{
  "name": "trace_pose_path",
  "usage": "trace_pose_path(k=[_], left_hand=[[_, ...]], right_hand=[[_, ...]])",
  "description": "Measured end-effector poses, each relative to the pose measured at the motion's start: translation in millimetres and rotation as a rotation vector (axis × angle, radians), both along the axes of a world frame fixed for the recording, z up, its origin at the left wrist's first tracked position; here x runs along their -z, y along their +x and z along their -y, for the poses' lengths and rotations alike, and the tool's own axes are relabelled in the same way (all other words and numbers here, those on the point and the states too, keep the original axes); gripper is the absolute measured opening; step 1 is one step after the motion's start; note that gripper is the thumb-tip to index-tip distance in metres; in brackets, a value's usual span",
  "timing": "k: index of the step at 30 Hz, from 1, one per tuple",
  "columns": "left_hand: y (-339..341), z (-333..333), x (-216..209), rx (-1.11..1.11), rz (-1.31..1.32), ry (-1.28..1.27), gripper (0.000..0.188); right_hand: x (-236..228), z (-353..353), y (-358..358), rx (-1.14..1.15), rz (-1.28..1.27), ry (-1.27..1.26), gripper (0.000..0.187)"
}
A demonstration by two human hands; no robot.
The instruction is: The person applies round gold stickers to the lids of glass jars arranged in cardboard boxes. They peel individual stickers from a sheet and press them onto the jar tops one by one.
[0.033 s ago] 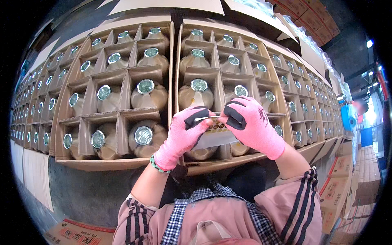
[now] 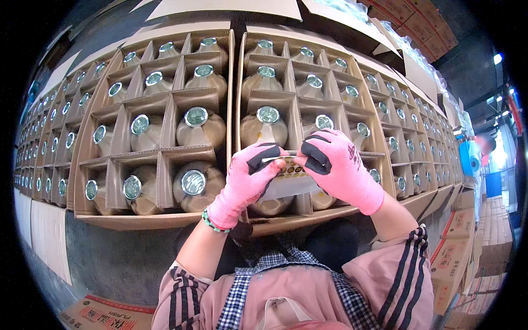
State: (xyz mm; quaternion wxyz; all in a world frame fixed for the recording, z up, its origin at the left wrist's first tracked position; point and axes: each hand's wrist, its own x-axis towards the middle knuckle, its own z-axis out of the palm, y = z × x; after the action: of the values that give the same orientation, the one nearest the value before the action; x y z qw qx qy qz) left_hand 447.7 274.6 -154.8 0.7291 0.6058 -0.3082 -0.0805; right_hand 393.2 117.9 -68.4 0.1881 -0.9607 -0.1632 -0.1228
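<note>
Both my hands, in pink gloves with black fingertips, are over the near end of a divided carton (image 2: 238, 110). Between them is a pale sheet (image 2: 286, 190) with rows of small round yellow-brown stickers. My left hand (image 2: 247, 171) pinches its upper left edge, thumb and fingers together. The upper right edge is in the pinch of my right hand (image 2: 336, 169). Below the sheet, partly covered by it, stands a round-bodied glass flask (image 2: 270, 208). Another flask (image 2: 268, 115), with a shiny round mouth, shows just beyond my left hand in its own compartment.
A second divided carton (image 2: 148, 221) of similar flasks adjoins on the left. More filled cartons (image 2: 437, 146) run off to both sides. Printed flat cardboard (image 2: 107, 314) lies at lower left. Stacked brown boxes (image 2: 423, 25) rise at the back. At far right is another person (image 2: 484, 144).
</note>
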Motion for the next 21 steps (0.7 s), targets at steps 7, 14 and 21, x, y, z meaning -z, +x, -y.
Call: trace_pose_path(k=[7, 14, 21], left_hand=[[1, -1, 8, -0.042, 0.012, -0.004, 0.019], [1, -1, 8, -0.023, -0.053, -0.056, 0.02], [0, 0, 8, -0.039, -0.184, -0.034, 0.021]], right_hand=[[-3, -9, 0, -0.051, 0.092, -0.046, 0.016], [1, -9, 2, -0.126, 0.211, -0.124, 0.021], [-14, 14, 30, -0.107, 0.094, 0.292, 0.013]])
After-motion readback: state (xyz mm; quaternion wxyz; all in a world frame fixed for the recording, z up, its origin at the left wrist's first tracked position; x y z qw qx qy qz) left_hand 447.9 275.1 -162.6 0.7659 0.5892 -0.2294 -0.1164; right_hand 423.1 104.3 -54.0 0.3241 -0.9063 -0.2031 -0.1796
